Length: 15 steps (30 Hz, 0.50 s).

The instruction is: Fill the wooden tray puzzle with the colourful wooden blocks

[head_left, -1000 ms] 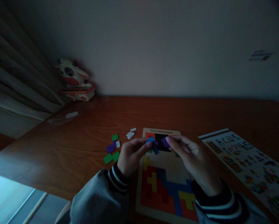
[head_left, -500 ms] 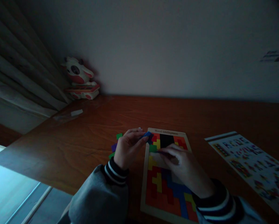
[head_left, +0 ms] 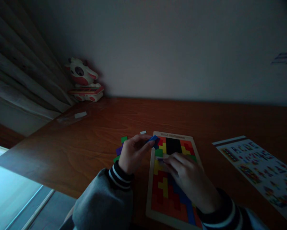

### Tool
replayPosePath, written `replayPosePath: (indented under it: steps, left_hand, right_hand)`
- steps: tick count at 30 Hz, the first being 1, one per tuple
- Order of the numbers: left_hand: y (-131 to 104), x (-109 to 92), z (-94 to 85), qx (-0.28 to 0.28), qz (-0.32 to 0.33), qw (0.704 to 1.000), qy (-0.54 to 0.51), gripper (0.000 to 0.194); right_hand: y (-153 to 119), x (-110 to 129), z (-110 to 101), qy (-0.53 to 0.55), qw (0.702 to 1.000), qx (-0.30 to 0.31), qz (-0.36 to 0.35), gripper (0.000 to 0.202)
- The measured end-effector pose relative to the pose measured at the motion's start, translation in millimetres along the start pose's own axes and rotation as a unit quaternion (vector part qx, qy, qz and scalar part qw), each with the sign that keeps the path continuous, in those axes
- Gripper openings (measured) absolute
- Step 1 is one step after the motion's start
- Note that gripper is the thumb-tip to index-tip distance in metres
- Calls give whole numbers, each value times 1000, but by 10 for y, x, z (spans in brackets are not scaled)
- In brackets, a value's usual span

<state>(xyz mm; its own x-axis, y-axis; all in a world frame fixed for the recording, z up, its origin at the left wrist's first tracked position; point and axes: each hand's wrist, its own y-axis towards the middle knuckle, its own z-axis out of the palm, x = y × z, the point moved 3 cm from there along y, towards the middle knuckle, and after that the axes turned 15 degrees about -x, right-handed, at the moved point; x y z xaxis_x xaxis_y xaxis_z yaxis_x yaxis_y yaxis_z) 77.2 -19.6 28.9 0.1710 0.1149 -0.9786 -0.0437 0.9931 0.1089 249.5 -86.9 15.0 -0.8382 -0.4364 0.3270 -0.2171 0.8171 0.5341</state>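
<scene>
Currently, I have the right hand (head_left: pixel 185 171) pinching a purple piece (head_left: pixel 160 159) over the board (head_left: pixel 150 191), thumb and fingertips nearly together; farther off, my half-curled left hand (head_left: pixel 132 153) grips a blue piece (head_left: pixel 153 138) by the board's upper left corner.

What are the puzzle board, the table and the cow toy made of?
Puzzle board: probably wood, looking matte, with a pale tan rim.
Table: wood or wood-look veneer; streaky brown grain shows, with a faint sheen towards its left edge.
Cow toy: perhaps smooth, hard plastic, judging by its rounded, moulded-looking shape, though it's too dim to be sure.
</scene>
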Motion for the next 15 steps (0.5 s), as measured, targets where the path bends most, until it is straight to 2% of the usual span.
replayPosePath:
  steps: [4,7,10,15]
  left_hand:
    - [-1,17,-9,1,-4,1000,0,23]
    - [-7,25,-11,5,-4,1000,2,22]
    - [-12,29,-13,7,-5,1000,-3,21]
    - [-24,32,-4,10,-15,1000,4,23]
  right_hand:
    - [-27,57,52,-22,998,16,-49,22]
    - [-8,72,30,-11,998,10,-57,21]
    - [-2,66,8,12,999,11,-47,21]
    - [-57,24,40,54,997,51,7,24]
